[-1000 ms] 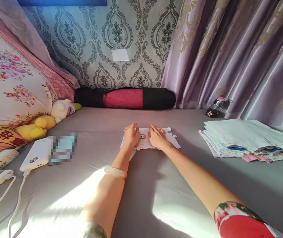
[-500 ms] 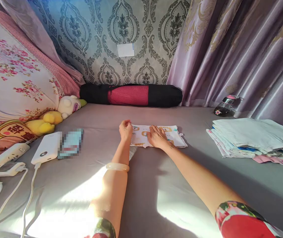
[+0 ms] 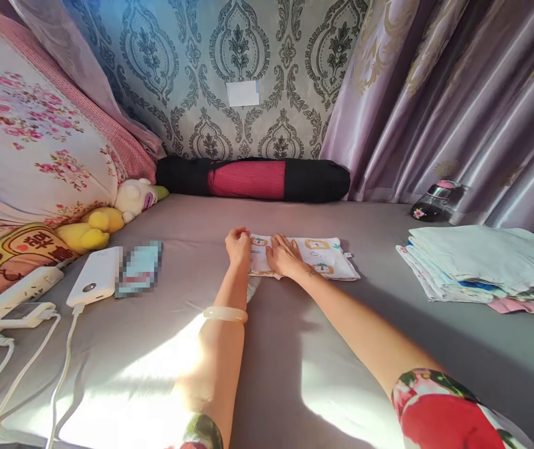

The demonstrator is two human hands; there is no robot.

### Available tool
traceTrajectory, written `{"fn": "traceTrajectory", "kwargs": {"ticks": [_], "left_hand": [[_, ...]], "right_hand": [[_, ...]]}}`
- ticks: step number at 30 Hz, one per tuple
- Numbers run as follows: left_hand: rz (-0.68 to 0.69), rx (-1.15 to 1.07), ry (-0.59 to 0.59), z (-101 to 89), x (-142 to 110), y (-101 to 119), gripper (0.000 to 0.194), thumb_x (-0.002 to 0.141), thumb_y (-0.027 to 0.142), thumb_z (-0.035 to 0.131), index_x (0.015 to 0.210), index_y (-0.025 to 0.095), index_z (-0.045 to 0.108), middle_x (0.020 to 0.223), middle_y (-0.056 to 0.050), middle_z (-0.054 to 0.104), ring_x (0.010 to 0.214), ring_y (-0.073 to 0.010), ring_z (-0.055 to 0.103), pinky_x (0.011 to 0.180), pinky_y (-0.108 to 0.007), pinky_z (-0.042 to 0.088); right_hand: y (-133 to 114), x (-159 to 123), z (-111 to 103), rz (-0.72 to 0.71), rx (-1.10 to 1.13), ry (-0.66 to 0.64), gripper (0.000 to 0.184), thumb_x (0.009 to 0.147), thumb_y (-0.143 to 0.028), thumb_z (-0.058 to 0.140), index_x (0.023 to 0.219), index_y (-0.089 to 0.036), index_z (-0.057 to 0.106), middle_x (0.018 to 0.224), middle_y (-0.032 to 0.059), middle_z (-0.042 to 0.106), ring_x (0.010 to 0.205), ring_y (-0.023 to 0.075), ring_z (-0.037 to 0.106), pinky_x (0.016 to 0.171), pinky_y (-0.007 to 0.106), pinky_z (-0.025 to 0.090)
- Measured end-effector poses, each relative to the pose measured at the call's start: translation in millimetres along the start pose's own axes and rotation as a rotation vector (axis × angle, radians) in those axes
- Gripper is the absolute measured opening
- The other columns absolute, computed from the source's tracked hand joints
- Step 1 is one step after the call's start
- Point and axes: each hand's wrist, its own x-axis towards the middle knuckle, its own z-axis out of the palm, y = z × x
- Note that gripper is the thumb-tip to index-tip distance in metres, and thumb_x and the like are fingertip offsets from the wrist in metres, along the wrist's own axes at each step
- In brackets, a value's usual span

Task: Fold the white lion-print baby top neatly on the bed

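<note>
A folded white cloth [image 3: 325, 259] with orange animal prints lies on the grey bed sheet, a small tag at its right edge. At the cloth's left edge, my left hand [image 3: 238, 247] is closed with the fingers curled on that edge; the fingertips are partly hidden. My right hand [image 3: 286, 257] rests palm down on the cloth's left half, fingers stretched out. Under the near left corner, a pale bit of fabric [image 3: 253, 287] shows beside my left wrist.
A stack of folded clothes [image 3: 486, 255] lies at the right, with a dark bottle [image 3: 432, 202] behind it. A black and red roll [image 3: 248, 179] lines the wall. At left are a white power bank [image 3: 95, 274], a power strip [image 3: 14, 305], cables and plush toys [image 3: 136, 198].
My right hand has slid left across the cloth, uncovering more of its right half. My left hand stays at the left edge. The view has shifted slightly left.
</note>
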Motion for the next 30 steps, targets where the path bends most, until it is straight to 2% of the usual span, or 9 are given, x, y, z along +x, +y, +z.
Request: {"fn": "traceTrajectory", "kwargs": {"ticks": [4,12,15,18,22,26,30], "left_hand": [[-0.019,-0.023,0.002,-0.9,-2,3,0.035,0.072,0.016,0.046,0.100,0.015,0.066,0.097,-0.010,0.073,0.092,-0.0194,0.069,0.084,-0.032,0.052],[-0.034,-0.011,0.020,-2.7,-2,3,0.037,0.071,0.017,0.045,0.102,0.015,0.065,0.098,-0.010,0.073,0.093,-0.0191,0.069,0.082,-0.031,0.053],[-0.031,-0.023,0.043,-3.0,-1,3,0.037,0.070,0.017,0.045,0.101,0.015,0.065,0.096,-0.010,0.073,0.091,-0.0187,0.069,0.080,-0.031,0.053],[-0.044,-0.096,0.073,-2.8,0,4,0.036,0.068,0.016,0.045,0.097,0.014,0.065,0.092,-0.010,0.073,0.089,-0.0188,0.069,0.079,-0.031,0.054],[-0.052,-0.152,0.079,-3.7,1,6,0.033,0.067,0.015,0.044,0.093,0.014,0.065,0.086,-0.009,0.072,0.082,-0.0181,0.069,0.079,-0.032,0.054],[-0.029,-0.137,0.080,-6.1,-1,7,0.032,0.068,0.015,0.044,0.092,0.014,0.064,0.085,-0.009,0.072,0.081,-0.0174,0.069,0.081,-0.032,0.054],[-0.021,-0.129,0.075,-6.8,-1,7,0.036,0.068,0.016,0.044,0.097,0.013,0.064,0.089,-0.009,0.072,0.084,-0.0180,0.070,0.082,-0.033,0.055]], "right_hand": [[0,-1,6,0.028,0.003,0.000,0.056,0.100,-0.034,0.022,0.146,-0.006,0.036,0.157,0.0156,0.030,0.146,0.0266,0.022,0.119,0.049,0.012],[1,0,8,0.036,-0.012,0.007,0.054,0.099,-0.034,0.022,0.145,-0.009,0.038,0.157,0.0148,0.031,0.146,0.0260,0.023,0.118,0.048,0.013],[-1,1,5,0.032,-0.019,0.003,0.053,0.099,-0.033,0.024,0.143,-0.009,0.040,0.156,0.0163,0.032,0.145,0.0280,0.025,0.117,0.049,0.016],[-5,4,1,0.008,-0.028,-0.009,0.046,0.097,-0.028,0.029,0.135,-0.010,0.048,0.149,0.0186,0.040,0.141,0.0288,0.031,0.115,0.051,0.021],[-20,11,0,-0.027,-0.004,-0.013,0.042,0.097,-0.025,0.028,0.128,-0.013,0.052,0.145,0.0170,0.045,0.140,0.0270,0.033,0.114,0.049,0.023],[-37,16,7,-0.078,0.036,0.009,0.049,0.099,-0.030,0.021,0.140,-0.014,0.043,0.154,0.0140,0.035,0.144,0.0264,0.025,0.116,0.051,0.018],[-44,16,13,-0.099,0.071,-0.044,0.056,0.099,-0.035,0.021,0.148,-0.012,0.032,0.158,0.0124,0.028,0.146,0.0264,0.021,0.117,0.052,0.014]]}}
